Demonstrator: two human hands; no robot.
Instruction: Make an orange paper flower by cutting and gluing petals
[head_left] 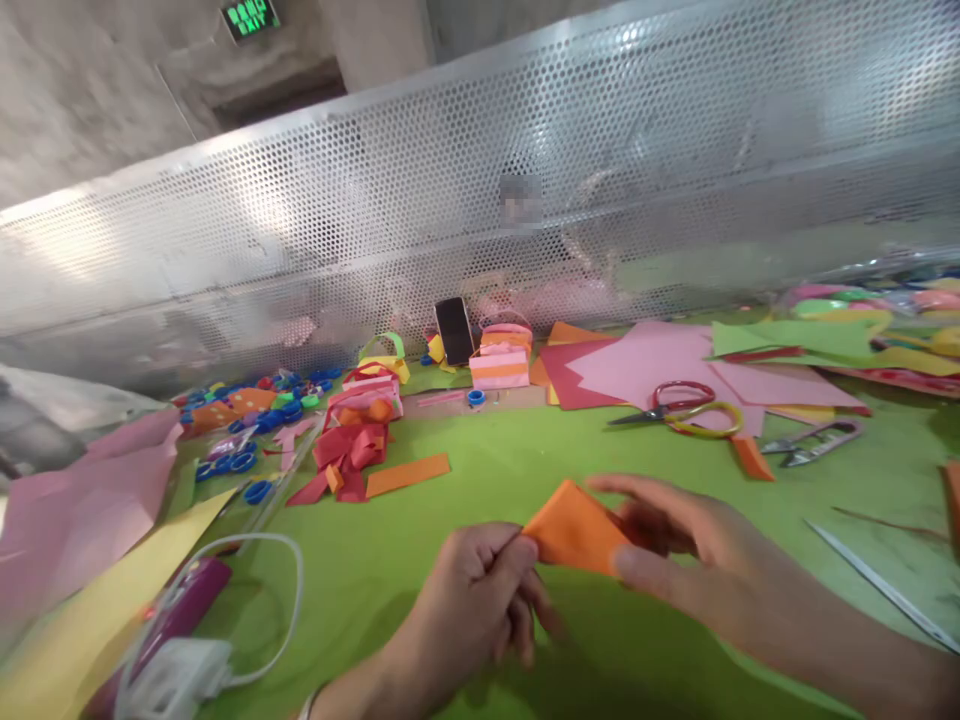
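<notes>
A folded piece of orange paper, roughly triangular with its peak upward, is held above the green table. My left hand pinches its left corner between thumb and bent fingers. At the right corner, the thumb of my right hand presses on the paper, with the index finger stretched out above its edge. The other fingers of that hand curl behind the paper and are partly hidden. Beyond my hands lie an orange paper strip and scissors with one red and one yellow handle loop.
Pink paper sheets lie at the back right, near thread snips and a pale pointed tool. Small paper bags and a phone stand before a perforated metal screen. A white charger with its cable is front left.
</notes>
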